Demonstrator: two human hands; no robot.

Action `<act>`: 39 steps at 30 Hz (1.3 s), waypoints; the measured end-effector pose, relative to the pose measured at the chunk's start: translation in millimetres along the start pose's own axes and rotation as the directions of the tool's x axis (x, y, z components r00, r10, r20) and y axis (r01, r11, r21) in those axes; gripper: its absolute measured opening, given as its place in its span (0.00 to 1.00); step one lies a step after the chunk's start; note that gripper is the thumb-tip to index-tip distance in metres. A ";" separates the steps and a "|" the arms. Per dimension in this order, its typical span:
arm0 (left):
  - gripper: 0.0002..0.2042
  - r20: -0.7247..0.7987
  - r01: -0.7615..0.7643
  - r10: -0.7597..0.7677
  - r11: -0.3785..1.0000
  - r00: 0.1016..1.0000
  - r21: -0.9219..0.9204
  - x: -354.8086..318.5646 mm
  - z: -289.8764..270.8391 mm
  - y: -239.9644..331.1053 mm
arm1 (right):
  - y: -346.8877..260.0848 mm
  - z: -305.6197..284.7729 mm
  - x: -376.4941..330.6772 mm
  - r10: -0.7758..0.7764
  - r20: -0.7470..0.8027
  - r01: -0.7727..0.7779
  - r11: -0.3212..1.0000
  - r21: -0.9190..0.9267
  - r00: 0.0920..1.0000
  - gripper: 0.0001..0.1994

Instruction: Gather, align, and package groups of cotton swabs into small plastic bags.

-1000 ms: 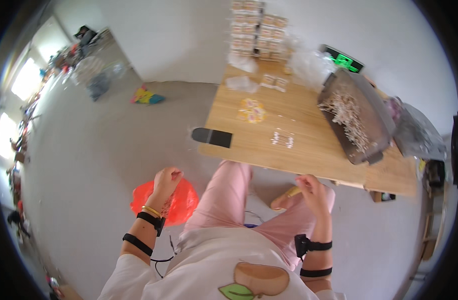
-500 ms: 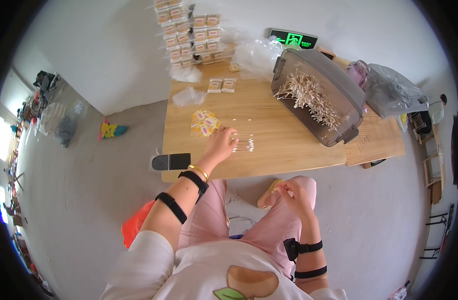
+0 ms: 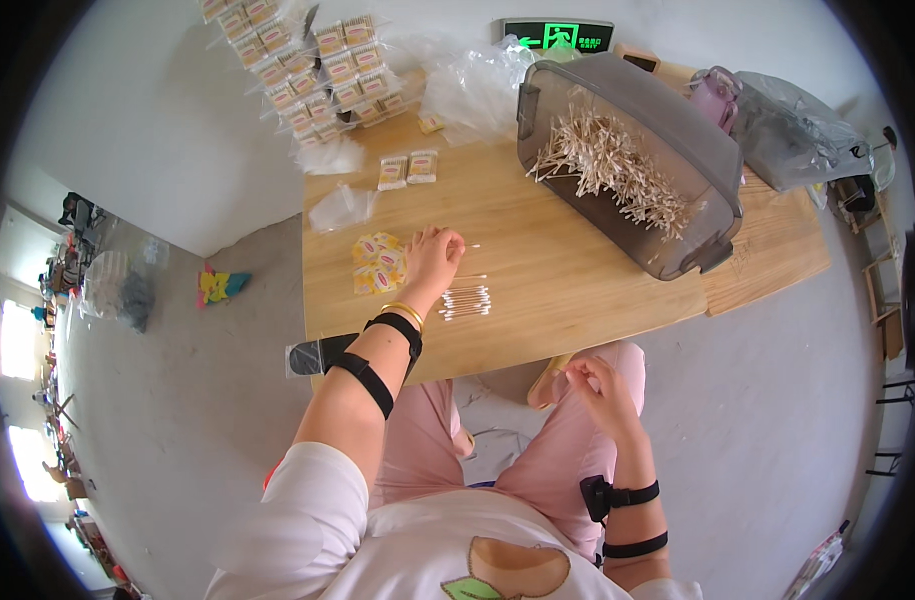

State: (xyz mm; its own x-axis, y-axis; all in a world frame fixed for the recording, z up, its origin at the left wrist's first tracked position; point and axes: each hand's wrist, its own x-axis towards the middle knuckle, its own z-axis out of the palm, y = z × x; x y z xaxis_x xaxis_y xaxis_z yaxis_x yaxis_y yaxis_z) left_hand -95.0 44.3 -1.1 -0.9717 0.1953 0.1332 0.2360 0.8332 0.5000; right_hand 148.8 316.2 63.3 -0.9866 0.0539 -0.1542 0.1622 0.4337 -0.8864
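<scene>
My left hand (image 3: 435,262) reaches over the table, its bent fingers closed on the near-left end of a single cotton swab (image 3: 476,246). Its other tip shows beside the fingertips. Just below lies another lone swab (image 3: 470,277), and nearer to me a row of several cotton swabs (image 3: 467,301) side by side. To the left of this hand sit yellow-and-white printed paper pieces (image 3: 379,264). My right hand (image 3: 606,397) hovers above my right thigh, off the table, with loosely curled fingers apart and nothing visible in them.
A grey see-through bin (image 3: 628,245) tipped on its side holds many cotton swabs (image 3: 618,170). Two small filled packets (image 3: 408,170) and clear bags (image 3: 342,208) lie further back. Stacked packs (image 3: 353,65) rise at the far left. A dark flat device (image 3: 323,355) rests at the near-left edge.
My left hand has moved away from the swab row to the lone swab further back, covering part of it. The whole view has shifted a little; my right hand stays over the thigh.
</scene>
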 end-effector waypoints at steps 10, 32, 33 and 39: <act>0.02 -0.040 -0.099 0.095 0.990 0.995 -0.097 -48.6 0.3 -2.1 | -16.3 9.0 14.2 0.080 0.111 -0.089 0.993 0.079 0.991 0.07; 0.41 0.143 -0.182 0.142 0.927 0.980 0.329 -125.5 -16.4 -29.7 | -7.8 110.4 103.7 -0.434 0.088 0.409 0.734 -0.543 0.896 0.39; 0.43 0.128 -0.177 0.141 0.924 0.982 0.339 -124.7 -12.5 -27.4 | -5.4 114.8 110.0 -0.417 0.102 0.396 0.718 -0.573 0.903 0.41; 0.48 0.142 -0.149 0.111 0.945 0.984 0.290 -119.1 -1.2 -19.3 | 5.6 142.8 127.0 -0.432 0.161 0.424 0.625 -0.655 0.887 0.43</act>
State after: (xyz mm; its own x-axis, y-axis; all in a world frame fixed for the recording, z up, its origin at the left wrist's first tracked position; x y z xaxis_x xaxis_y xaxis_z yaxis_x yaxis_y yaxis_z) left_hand 16.2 4.3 -25.6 -0.9313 0.3583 0.0653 0.3639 0.9088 0.2043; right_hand 27.2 197.0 -23.6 -0.9424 -0.2843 0.1763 -0.3290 0.8835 -0.3335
